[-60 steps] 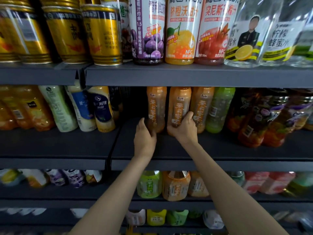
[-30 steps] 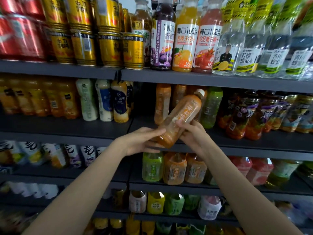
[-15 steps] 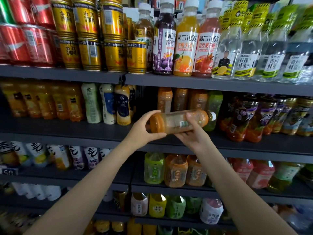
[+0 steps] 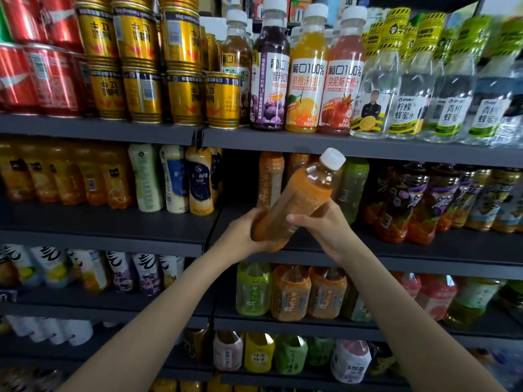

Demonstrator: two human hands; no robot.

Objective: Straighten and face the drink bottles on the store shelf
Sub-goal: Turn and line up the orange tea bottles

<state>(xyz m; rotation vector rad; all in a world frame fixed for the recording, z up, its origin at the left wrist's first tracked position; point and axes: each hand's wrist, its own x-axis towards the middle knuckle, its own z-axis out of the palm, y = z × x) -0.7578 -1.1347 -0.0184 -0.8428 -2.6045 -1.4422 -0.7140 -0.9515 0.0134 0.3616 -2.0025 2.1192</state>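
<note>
- Left hand (image 4: 240, 236) cups the base of a clear plastic bottle of orange drink (image 4: 294, 205); right hand (image 4: 325, 224) wraps its middle, each grip grasping.
- The bottle tilts, white cap upper right, before the grey metal middle shelf (image 4: 424, 247).
- Best turned label-forward, then stood upright.
- Its label is blurred.

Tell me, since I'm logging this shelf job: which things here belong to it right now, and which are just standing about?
In the job:
- orange bottle, tilted, off the shelf
- left hand, gripping its base
- right hand, gripping its middle
- orange row behind it

Standing about:
- gold cans
- red cans
- clear bottles
- green bottle
</note>
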